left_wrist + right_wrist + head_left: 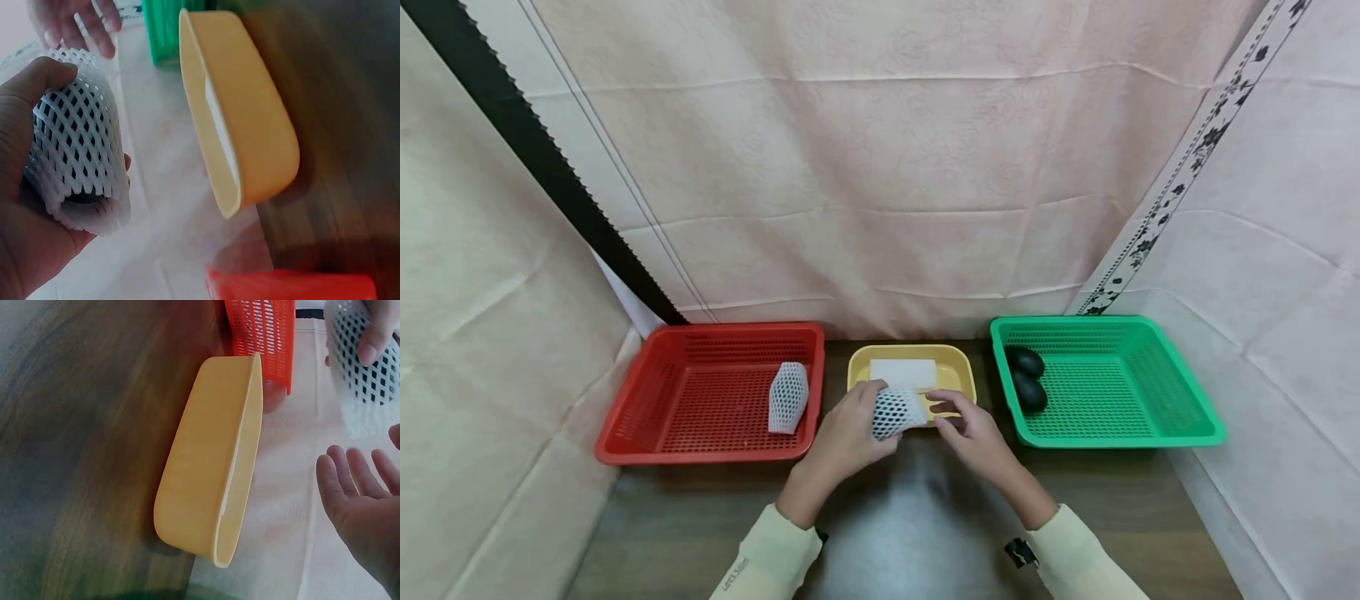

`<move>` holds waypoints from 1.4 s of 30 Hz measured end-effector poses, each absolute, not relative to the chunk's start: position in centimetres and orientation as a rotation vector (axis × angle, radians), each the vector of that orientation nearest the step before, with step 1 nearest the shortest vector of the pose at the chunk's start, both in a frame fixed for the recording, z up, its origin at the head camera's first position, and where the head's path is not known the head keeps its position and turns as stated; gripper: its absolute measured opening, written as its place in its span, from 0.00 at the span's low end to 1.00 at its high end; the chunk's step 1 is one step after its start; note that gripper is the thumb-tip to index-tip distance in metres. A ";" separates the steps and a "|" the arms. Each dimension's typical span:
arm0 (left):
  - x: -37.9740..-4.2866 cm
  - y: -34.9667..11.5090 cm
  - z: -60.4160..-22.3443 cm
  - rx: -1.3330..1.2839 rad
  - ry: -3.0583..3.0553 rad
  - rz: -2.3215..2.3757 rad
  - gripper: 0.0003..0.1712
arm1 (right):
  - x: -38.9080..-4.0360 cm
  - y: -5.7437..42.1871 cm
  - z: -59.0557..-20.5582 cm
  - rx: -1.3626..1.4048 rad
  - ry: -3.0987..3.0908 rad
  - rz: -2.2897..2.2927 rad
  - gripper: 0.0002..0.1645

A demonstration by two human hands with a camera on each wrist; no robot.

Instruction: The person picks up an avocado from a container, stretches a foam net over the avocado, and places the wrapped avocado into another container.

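My left hand (848, 433) grips a white foam net sleeve (898, 412) with a dark, rounded thing inside it. In the left wrist view the dark thing (84, 197) shows at the sleeve's open end and through the mesh. My right hand (973, 437) is just right of the sleeve, fingers spread and slightly bent, holding nothing; in the right wrist view a gap separates its fingertips from the sleeve. Behind both hands stands a yellow tray (966, 375) with white foam net sleeves (904, 372) lying flat in it.
A red basket (700, 457) at the left holds one filled white net sleeve (788, 397). At the right, a green basket (1120, 442) holds two glossy black oval things (1028, 392) against its left wall. Cloth curtains (880, 167) enclose the wooden table (925, 533) at the back and sides.
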State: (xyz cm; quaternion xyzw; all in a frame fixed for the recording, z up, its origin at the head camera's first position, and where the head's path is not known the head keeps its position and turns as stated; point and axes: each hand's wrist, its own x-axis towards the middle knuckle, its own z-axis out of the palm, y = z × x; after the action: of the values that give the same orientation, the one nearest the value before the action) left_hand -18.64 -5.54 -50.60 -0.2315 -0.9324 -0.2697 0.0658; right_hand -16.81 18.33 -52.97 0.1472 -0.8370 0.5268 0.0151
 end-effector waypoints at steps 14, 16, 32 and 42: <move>-20.1 -11.4 -49.0 -0.408 -2.794 -1.006 0.48 | -17.4 14.5 -52.7 0.764 -2.690 1.107 0.32; -20.5 -12.3 -48.9 -0.377 -2.794 -0.998 0.49 | -17.5 14.0 -52.7 0.812 -2.692 1.057 0.33; -24.9 -20.0 -48.1 -0.029 -2.847 -1.156 0.52 | -17.3 10.0 -54.2 1.167 -2.673 0.601 0.42; -27.0 -22.8 -49.9 0.229 -2.961 -1.131 0.56 | -17.8 6.4 -55.6 1.297 -2.610 0.390 0.49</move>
State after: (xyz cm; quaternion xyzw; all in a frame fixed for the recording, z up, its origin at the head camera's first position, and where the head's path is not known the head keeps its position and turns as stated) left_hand -27.03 -22.76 -49.89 0.0719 -0.9317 -0.3557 -0.0180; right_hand -17.79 6.42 -55.62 0.4389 -0.8831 0.1319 0.1004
